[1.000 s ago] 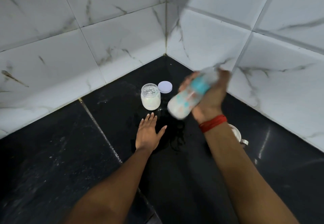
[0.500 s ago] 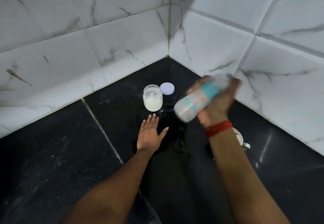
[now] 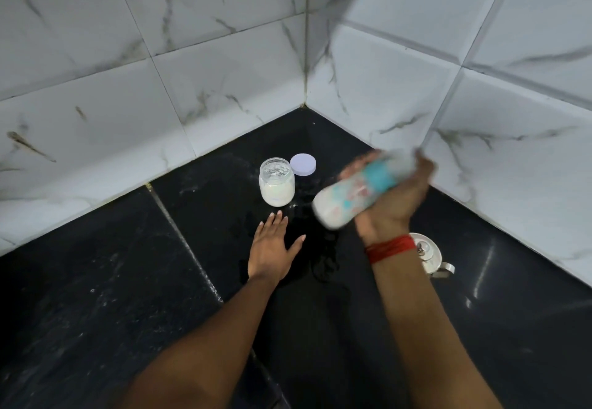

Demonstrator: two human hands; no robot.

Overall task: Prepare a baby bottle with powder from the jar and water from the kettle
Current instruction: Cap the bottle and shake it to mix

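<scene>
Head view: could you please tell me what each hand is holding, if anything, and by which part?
The right hand grips the blurred baby bottle around its upper half; the left hand holds nothing, fingers straight.

No text, number or brand can be read; the baby bottle [image 3: 354, 191] carries teal and pink print, too blurred to tell letters from pattern; the jar [image 3: 277, 186] and the lid [image 3: 303, 164] behind it show nothing legible.
</scene>
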